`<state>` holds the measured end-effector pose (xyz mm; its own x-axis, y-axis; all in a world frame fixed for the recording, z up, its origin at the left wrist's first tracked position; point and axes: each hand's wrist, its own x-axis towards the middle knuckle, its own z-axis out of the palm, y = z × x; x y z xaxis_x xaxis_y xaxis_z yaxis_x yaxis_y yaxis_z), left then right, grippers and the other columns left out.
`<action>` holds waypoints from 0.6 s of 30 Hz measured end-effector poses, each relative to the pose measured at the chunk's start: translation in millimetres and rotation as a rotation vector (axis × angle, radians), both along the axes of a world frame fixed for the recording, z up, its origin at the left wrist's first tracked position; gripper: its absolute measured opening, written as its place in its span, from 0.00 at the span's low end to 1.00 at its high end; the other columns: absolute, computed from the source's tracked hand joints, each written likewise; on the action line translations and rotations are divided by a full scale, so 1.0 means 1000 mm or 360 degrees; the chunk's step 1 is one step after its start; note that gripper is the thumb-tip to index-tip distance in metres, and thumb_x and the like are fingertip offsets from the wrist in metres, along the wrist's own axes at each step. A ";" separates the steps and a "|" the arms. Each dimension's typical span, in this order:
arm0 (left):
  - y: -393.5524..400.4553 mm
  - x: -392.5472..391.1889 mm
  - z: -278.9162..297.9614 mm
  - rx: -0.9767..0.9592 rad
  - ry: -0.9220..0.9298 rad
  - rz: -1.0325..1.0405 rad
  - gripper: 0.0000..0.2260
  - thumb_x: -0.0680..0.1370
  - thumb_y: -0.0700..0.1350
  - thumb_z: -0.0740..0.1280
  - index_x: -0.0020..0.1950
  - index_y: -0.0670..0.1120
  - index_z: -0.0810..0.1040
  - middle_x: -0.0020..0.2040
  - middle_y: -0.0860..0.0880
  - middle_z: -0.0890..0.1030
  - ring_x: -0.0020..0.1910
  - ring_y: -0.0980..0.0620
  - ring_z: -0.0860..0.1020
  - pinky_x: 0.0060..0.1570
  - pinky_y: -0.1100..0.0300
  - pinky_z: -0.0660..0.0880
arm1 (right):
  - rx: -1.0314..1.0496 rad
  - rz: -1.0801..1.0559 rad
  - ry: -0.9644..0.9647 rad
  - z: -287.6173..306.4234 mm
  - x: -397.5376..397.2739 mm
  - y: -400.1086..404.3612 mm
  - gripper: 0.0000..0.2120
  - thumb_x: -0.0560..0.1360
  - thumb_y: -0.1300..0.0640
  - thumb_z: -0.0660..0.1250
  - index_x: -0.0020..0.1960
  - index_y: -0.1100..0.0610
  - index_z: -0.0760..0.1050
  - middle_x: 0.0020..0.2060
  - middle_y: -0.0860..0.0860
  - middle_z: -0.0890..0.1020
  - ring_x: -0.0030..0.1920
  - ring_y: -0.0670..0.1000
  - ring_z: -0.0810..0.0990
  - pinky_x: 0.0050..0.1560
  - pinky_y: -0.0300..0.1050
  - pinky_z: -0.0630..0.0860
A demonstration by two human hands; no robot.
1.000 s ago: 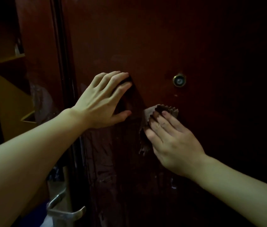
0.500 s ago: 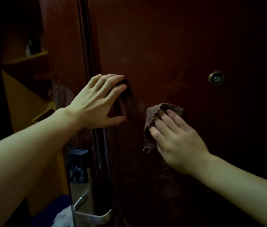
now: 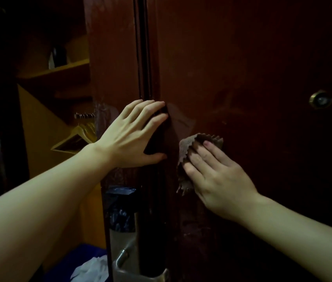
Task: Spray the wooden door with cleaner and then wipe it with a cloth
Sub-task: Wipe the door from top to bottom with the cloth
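Since a moment ago, the whole view has slid: the door edge and the peephole (image 3: 321, 99) now sit further right, and more of the room behind the door shows. Both hands have kept their places on the door (image 3: 252, 58).

From my head view, my left hand (image 3: 132, 137) rests at the door's left edge, near the middle of its height. Its fingers are straight and hold nothing. My right hand (image 3: 211, 171) presses the cloth (image 3: 187, 147) flat on the wood, just beside the left hand, fingers stretched out over it. I think I am wiping now, and the spraying looks done, because smeary marks show lower down the door.

It is very dark. I cannot see any cleaner bottle. My fingers cover most of the cloth. The handle (image 3: 140, 269) at the bottom is cut off. Stuff on the shelf (image 3: 67, 67) to the left is too dim to name.
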<state>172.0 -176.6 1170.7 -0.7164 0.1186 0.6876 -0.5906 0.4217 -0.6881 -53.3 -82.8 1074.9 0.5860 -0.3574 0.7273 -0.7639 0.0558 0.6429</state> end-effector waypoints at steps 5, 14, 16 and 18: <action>-0.009 0.009 -0.002 -0.0014 0.0078 -0.0042 0.38 0.72 0.67 0.66 0.69 0.37 0.69 0.70 0.36 0.69 0.70 0.36 0.67 0.70 0.40 0.62 | -0.0188 -0.0018 -0.0195 0.070 0.018 -0.015 0.21 0.75 0.53 0.62 0.63 0.63 0.75 0.63 0.62 0.78 0.68 0.63 0.72 0.74 0.59 0.61; -0.023 0.033 -0.018 0.0000 0.0162 -0.0039 0.38 0.69 0.66 0.68 0.67 0.40 0.67 0.70 0.37 0.69 0.71 0.37 0.66 0.70 0.41 0.63 | 0.0035 0.0029 0.0001 0.014 0.047 -0.030 0.20 0.74 0.53 0.64 0.61 0.62 0.77 0.62 0.61 0.79 0.67 0.63 0.73 0.73 0.58 0.61; -0.023 0.038 -0.018 0.0003 0.0144 -0.0028 0.38 0.69 0.67 0.68 0.67 0.40 0.67 0.70 0.37 0.69 0.71 0.37 0.66 0.70 0.41 0.63 | 0.0062 0.0037 0.0059 0.026 0.048 -0.030 0.21 0.74 0.52 0.60 0.61 0.62 0.78 0.62 0.61 0.79 0.67 0.62 0.73 0.73 0.58 0.61; -0.022 0.042 -0.018 0.0016 0.0142 -0.0017 0.39 0.70 0.69 0.66 0.67 0.40 0.67 0.69 0.37 0.70 0.70 0.37 0.67 0.70 0.41 0.62 | -0.0017 0.0011 0.0028 0.059 0.051 -0.033 0.23 0.72 0.50 0.58 0.60 0.62 0.77 0.61 0.61 0.79 0.66 0.62 0.74 0.74 0.57 0.60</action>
